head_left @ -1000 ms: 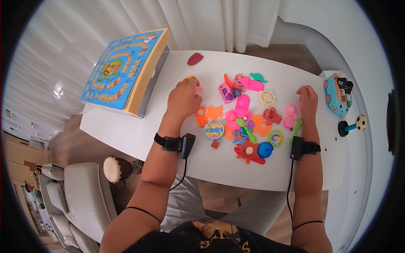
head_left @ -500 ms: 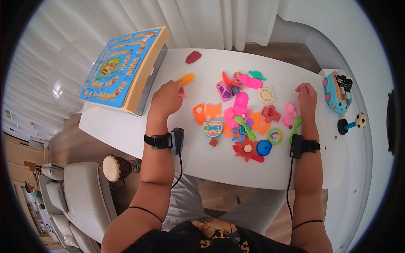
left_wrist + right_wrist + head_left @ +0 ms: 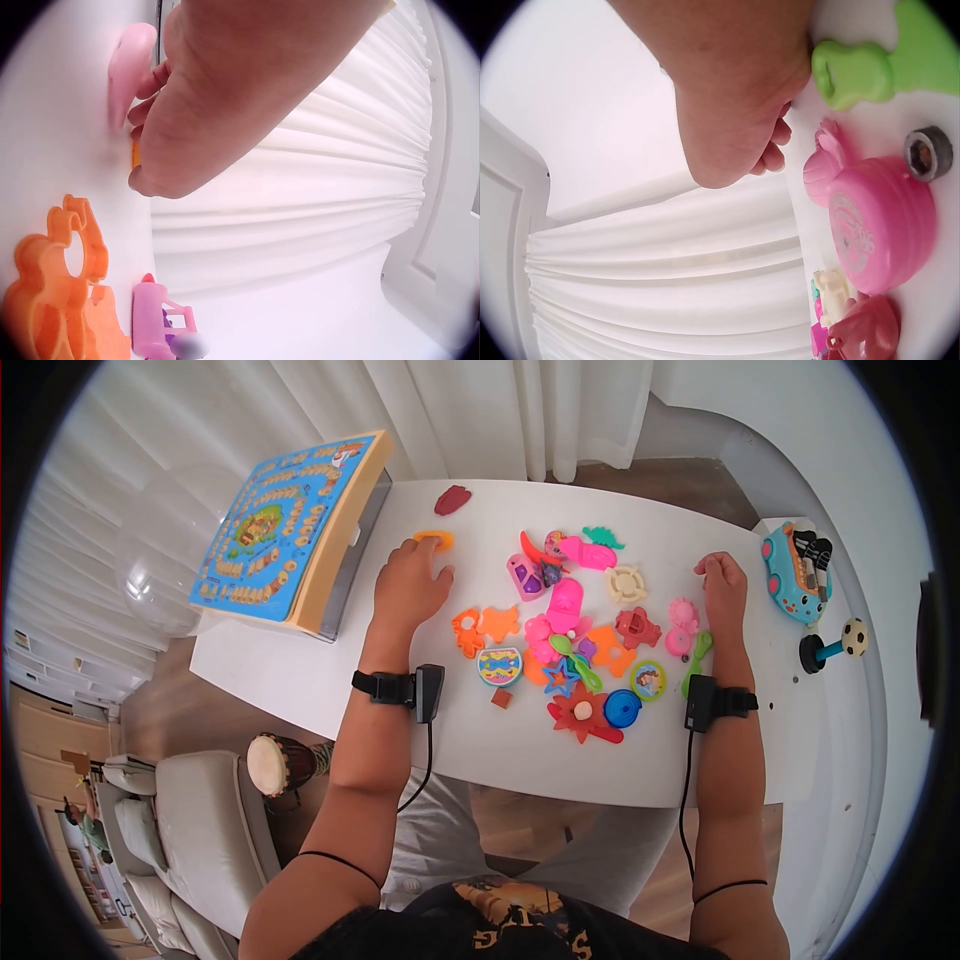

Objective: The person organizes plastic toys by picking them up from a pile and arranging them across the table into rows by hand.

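Note:
My left hand (image 3: 412, 588) reaches over the far left of the white table, fingertips at a yellow-orange piece (image 3: 435, 540) and thumb spread to the side. In the left wrist view a sliver of that yellow piece (image 3: 136, 154) shows by the fingers, and a pink rounded piece (image 3: 131, 71) sits on the table beside them; in the head view the hand hides this pink piece. My right hand (image 3: 722, 585) rests at the table's right, fingers loosely curled and holding nothing. Nearest to it are a pink round toy (image 3: 885, 225) and a green handled piece (image 3: 855, 75).
Several colourful moulds and toys lie mid-table, among them orange cutters (image 3: 484, 628), a blue lid (image 3: 622, 708) and a cream ring (image 3: 626, 585). A dark red piece (image 3: 452, 500) lies at the far edge. A board-game box (image 3: 290, 530) stands left, a turquoise toy car (image 3: 797, 575) right.
My left hand drew back to the left with the pink piece, let it go beside the box, and reached to the yellow-orange piece. My right hand stayed in place.

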A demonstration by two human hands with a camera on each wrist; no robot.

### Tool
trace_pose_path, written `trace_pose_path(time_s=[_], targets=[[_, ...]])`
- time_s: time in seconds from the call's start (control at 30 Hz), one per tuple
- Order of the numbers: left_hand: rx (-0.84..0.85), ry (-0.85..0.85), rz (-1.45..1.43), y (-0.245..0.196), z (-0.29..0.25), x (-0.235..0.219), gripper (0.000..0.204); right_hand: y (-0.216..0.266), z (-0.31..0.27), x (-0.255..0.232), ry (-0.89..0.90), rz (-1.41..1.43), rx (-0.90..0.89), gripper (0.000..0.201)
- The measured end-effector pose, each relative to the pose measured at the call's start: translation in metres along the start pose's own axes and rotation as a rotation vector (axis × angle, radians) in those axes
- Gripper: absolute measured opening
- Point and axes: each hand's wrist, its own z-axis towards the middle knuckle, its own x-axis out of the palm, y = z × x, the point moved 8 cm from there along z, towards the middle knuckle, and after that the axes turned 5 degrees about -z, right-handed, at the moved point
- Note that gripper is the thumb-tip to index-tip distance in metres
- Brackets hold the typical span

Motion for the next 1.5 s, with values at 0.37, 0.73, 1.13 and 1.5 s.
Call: trace_pose_path(time_s=[0.37, 0.73, 1.13, 1.5], targets=[[-0.1, 0.065, 0.061, 0.001, -0.009, -0.024, 0.042, 0.004, -0.003, 0.001, -0.006, -0.006, 0.013, 0.02], [-0.078, 0.188, 0.119, 0.016, -0.016, -0.005, 0.029, 0.006, -0.002, 0.001, -0.008, -0.053, 0.008, 0.02], [0.078, -0.06, -0.053, -0.021, -0.006, -0.015, 0.025, 0.004, -0.003, 0.002, 0.001, -0.018, 0.019, 0.02], [0.183, 0.527, -0.382, -0.067, -0.029, 0.024, 0.03, 0.006, -0.002, 0.002, 0.009, -0.036, 0.007, 0.02]])
